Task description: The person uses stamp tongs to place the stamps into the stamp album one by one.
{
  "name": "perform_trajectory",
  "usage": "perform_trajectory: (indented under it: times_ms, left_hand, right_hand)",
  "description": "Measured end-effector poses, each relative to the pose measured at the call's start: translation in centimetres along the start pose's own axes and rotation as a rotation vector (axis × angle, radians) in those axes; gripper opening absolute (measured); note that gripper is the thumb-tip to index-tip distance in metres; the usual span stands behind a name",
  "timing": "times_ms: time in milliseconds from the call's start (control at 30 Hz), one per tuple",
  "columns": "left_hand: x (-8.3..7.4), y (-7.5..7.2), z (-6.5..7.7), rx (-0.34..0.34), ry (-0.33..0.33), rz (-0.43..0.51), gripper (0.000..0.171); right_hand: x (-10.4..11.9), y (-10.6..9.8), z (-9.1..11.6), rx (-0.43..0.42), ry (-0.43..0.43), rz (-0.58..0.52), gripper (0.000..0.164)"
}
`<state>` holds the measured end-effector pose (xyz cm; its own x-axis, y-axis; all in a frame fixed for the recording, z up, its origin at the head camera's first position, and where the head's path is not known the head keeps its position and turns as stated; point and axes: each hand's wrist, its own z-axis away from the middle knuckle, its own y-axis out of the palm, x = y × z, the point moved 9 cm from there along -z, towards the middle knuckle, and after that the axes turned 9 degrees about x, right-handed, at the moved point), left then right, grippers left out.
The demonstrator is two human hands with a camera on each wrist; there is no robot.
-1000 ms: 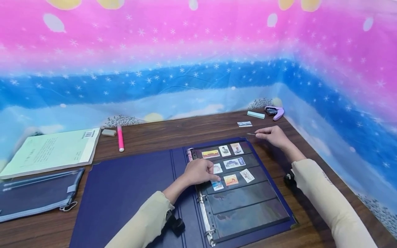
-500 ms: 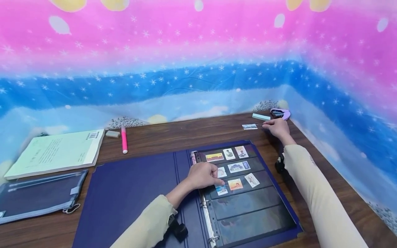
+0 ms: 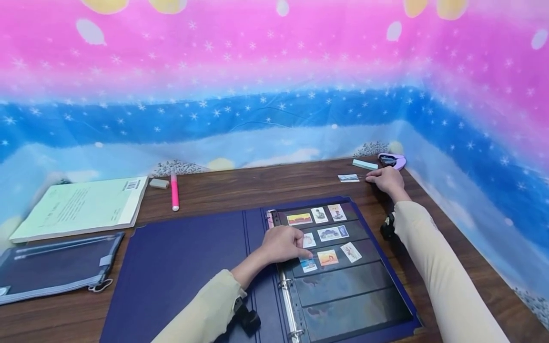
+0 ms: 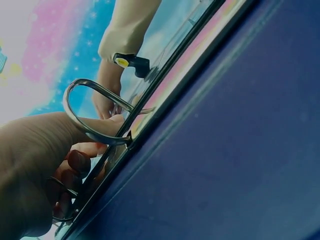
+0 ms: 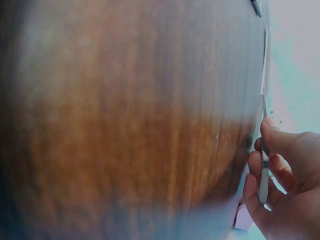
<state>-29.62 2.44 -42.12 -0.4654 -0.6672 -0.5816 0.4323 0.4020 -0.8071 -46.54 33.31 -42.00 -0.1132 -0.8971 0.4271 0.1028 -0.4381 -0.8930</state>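
Observation:
My right hand (image 3: 387, 182) holds a pair of tweezers (image 5: 264, 172) between thumb and fingers at the back right of the table. The tweezers' tip is at the right edge of a loose postage stamp (image 3: 348, 178) lying on the wood. My left hand (image 3: 283, 243) rests on the black stamp page (image 3: 351, 286) beside the binder rings (image 4: 75, 107), fingers loosely bent and holding nothing that I can make out. Thumb and index finger touch the page near a blue stamp (image 3: 309, 266). Several stamps sit in the page's upper three strips, among them an orange one (image 3: 328, 257).
The blue binder (image 3: 184, 267) lies spread on the wooden table. A mint-coloured bar (image 3: 365, 164) and a lilac stapler (image 3: 398, 161) stand behind my right hand. At left are a pink marker (image 3: 174, 193), an eraser (image 3: 159, 184), a green book (image 3: 81, 207) and a zip pouch (image 3: 60, 267).
My right hand has moved back from beside the binder's corner, bringing the tweezers to the loose stamp. The left hand stays on the page. The view has shifted slightly.

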Motion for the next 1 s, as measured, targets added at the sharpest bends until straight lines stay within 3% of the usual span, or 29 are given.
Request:
perform_trajectory:
  times_ms: [400,667,800,1000]
  left_hand:
    - [-0.7,1.0,0.2,0.02,0.0,0.002,0.037]
    - [-0.7,0.8,0.6,0.011,0.015,-0.002,0.035]
    - [-1.4,0.4,1.0,0.024,0.028,-0.07,0.032]
    - [-3.9,0.4,1.9,0.097,0.046,-0.282,0.024]
  right_hand:
    - [-1.6,-0.2,1.6,-0.033,0.053,0.001,0.03]
    - [1.6,-2.0,2.9,-0.155,-0.104,-0.048,0.029]
    - [3.7,-2.9,4.4,-0.191,-0.175,-0.105,0.026]
    - [6.0,-3.8,8.0,-0.185,-0.246,-0.151,0.024]
